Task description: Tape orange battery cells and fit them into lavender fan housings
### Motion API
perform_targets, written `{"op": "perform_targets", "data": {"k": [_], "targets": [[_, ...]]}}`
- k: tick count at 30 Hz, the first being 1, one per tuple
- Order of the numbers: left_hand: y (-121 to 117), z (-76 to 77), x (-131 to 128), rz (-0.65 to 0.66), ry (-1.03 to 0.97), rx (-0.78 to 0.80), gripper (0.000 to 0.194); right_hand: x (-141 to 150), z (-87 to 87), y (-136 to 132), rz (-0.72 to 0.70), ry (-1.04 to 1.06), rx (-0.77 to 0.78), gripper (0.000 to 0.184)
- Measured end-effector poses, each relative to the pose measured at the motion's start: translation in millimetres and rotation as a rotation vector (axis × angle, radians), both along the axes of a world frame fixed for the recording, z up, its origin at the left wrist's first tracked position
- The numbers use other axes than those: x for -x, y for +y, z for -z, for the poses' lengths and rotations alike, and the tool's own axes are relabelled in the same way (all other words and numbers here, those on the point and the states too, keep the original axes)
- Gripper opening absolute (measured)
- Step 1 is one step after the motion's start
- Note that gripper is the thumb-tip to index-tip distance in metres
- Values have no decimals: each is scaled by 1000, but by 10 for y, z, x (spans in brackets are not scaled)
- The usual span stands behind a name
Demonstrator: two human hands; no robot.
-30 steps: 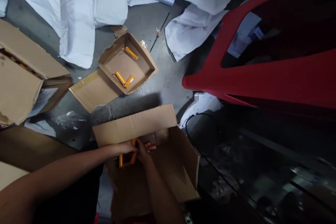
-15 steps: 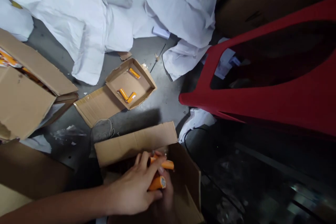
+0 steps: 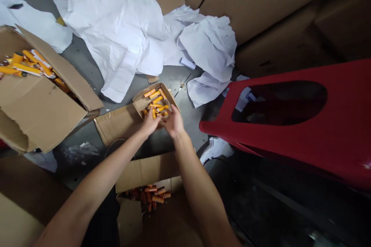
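At small cardboard box (image 3: 141,103): left hand (image 3: 149,124), grip unclear; right hand (image 3: 174,123), unclenched; inside: orange cylinders (image 3: 157,99), spillable if knocked.

Tubes (image 3: 157,99) I'm at: bright orange-yel. Small box (image 3: 139,104) around 'em: plain lt. brown; its flap (image 3: 118,123) same, w/ faint lines. Near box (image 3: 145,170) by me: brown too, its tubes dk. orange. Paper (image 3: 121,27): plain wht. Chair (image 3: 344,135): solid red. Floor (image 3: 84,70): grey.
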State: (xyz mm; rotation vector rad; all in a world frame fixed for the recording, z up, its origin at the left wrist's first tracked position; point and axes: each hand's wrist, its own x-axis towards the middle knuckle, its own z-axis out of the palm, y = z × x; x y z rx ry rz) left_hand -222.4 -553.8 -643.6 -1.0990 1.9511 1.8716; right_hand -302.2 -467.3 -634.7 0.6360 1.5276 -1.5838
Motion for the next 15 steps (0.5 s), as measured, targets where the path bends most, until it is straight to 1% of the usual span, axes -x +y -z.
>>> {"op": "perform_targets", "data": {"k": [1, 2, 3, 4, 5, 6, 7, 8, 9, 10, 11, 12, 13, 14, 15], "targets": [[68, -189, -185, 23, 11, 32, 72, -166, -139, 152, -3, 125, 0, 41], [154, -406, -412, 87, 47, 78, 67, -384, -300, 349, -1, 289, -5, 43], [251, -622, -669, 216, 127, 103, 54, -646, -466, 581, 28, 420, -35, 41], [356, -812, -938, 385, 173, 72, 40, -941, -618, 834, 94, 530, -90, 32], [465, -951, -1203, 586, 188, -9, 32, -1253, -742, 1095, 214, 651, -181, 18], [576, -1026, -1450, 807, 198, -123, 29, -1567, -826, 1348, 323, 752, -264, 8], [690, -1031, -1669, 1054, 201, -219, 25, -1869, -861, 1577, 422, 821, -345, 4], [809, -972, -1858, 1298, 169, -266, 20, -2144, -847, 1769, 464, 814, -419, 4], [931, -866, -2018, 1499, 118, -254, 16, -2385, -785, 1916, 481, 760, -502, 7], [1055, -732, -2153, 1629, 63, -189, 17, -2587, -685, 2013, 453, 658, -566, 10], [1179, -591, -2270, 1686, 9, -97, 21, -2749, -555, 2058, 383, 509, -597, 14], [1297, -463, -2375, 1678, -32, 4, 27, -2873, -410, 2057, 293, 348, -595, 18], [1400, -359, -2473, 1635, -55, 94, 32, -2964, -264, 2016, 190, 206, -567, 22], [1482, -287, -2566, 1588, -57, 153, 36, -3026, -128, 1942, 85, 102, -521, 24], [1537, -246, -2653, 1536, -51, 191, 38, -3066, -12, 1845, -14, 46, -462, 26]]}}
